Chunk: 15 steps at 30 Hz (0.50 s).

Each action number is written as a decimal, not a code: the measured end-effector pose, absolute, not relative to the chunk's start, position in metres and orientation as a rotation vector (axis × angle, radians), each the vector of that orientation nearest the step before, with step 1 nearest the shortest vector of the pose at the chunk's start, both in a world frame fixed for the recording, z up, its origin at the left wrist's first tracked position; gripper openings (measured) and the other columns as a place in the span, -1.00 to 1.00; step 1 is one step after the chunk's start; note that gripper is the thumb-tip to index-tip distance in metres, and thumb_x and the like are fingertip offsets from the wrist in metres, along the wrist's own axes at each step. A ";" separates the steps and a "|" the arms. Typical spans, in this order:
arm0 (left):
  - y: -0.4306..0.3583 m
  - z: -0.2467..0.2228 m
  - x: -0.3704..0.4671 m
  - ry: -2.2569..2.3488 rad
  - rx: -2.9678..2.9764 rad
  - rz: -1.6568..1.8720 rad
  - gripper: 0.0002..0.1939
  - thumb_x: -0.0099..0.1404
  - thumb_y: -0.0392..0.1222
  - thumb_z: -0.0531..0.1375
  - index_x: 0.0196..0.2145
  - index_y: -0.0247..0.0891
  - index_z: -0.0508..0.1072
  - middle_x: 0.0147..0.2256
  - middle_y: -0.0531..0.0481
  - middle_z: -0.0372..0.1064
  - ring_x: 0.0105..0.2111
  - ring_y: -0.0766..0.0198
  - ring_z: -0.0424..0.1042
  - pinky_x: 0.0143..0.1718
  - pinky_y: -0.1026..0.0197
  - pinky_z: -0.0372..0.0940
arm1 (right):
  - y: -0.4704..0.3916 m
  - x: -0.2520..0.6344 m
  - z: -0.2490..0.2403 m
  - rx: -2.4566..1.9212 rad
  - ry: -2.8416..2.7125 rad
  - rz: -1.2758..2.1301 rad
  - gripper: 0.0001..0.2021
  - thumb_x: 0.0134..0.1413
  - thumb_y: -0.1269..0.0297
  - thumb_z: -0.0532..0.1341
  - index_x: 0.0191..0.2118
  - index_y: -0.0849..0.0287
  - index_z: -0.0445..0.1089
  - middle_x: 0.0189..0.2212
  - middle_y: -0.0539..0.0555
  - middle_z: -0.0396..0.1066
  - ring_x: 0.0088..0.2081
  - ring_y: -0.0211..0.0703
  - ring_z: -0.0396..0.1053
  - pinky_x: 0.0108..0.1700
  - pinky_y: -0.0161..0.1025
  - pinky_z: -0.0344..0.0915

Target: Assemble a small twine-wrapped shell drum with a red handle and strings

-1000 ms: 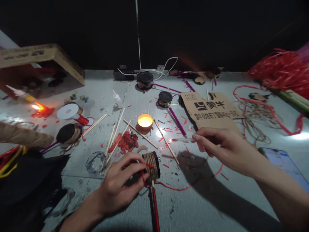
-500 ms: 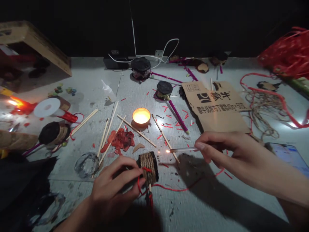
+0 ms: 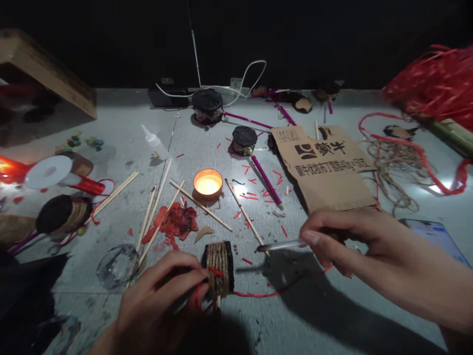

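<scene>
Pinching at the red cord (image 3: 215, 271) on a twine-wrapped drum (image 3: 218, 256) with drawn-together fingers of the left hand (image 3: 158, 296), nearer than the lit candle (image 3: 208, 183). Gripping a thin stick (image 3: 283, 244), dark at the tip and without visible flame, between thumb and fingers of the right hand (image 3: 354, 246), nearer than the candle and to its right, tip apart from the drum. Seems to be steadying the drum with the stick poised beside it; would call for a still left hand and careful aim in any approach to the cord. On the surface (image 3: 121, 143), left of the candle, red wax-like lumps (image 3: 177, 222), a spool (image 3: 50, 172) and a second drum (image 3: 59, 214); beyond the candle, two black-topped drums (image 3: 207, 101) and a white bottle (image 3: 157, 144). Right of the candle, printed cardboard (image 3: 332, 192), with a phone (image 3: 438, 239) and red strips (image 3: 436, 88) farther out. Well beyond the candle, a dark wall (image 3: 295, 39).
</scene>
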State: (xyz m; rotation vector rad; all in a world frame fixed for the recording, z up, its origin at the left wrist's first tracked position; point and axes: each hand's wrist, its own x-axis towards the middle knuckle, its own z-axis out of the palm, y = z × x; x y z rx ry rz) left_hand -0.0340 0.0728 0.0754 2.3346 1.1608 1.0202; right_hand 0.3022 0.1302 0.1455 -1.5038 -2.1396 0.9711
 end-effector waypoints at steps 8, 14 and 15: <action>0.072 0.078 -0.034 1.090 2.322 1.023 -0.89 0.55 -0.33 0.23 -0.10 -0.31 0.60 -0.24 -0.06 0.56 -0.35 0.40 0.61 -0.31 0.47 0.52 | 0.125 0.285 0.148 -1.431 -2.140 1.017 -0.73 0.47 0.04 0.22 -0.28 -0.05 0.57 -0.47 -0.05 0.57 -0.47 -0.17 0.49 -0.43 -0.24 0.38; 0.066 0.077 -0.031 1.067 2.298 1.080 -0.85 0.46 -0.46 0.28 -0.08 -0.34 0.60 -0.20 -0.09 0.56 -0.35 0.36 0.60 -0.35 0.42 0.51 | 0.104 0.257 0.143 -1.368 -2.154 1.094 -0.71 0.46 0.12 0.19 -0.31 0.01 0.55 -0.46 -0.04 0.59 -0.49 -0.19 0.49 -0.49 -0.26 0.33; 0.065 0.077 -0.031 1.058 2.293 1.093 -0.84 0.44 -0.48 0.29 -0.08 -0.36 0.60 -0.20 -0.11 0.56 -0.33 0.35 0.60 -0.33 0.40 0.51 | 0.103 0.254 0.143 -1.356 -2.167 1.096 -0.70 0.47 0.12 0.17 -0.31 0.02 0.55 -0.47 -0.04 0.58 -0.50 -0.20 0.48 -0.49 -0.26 0.32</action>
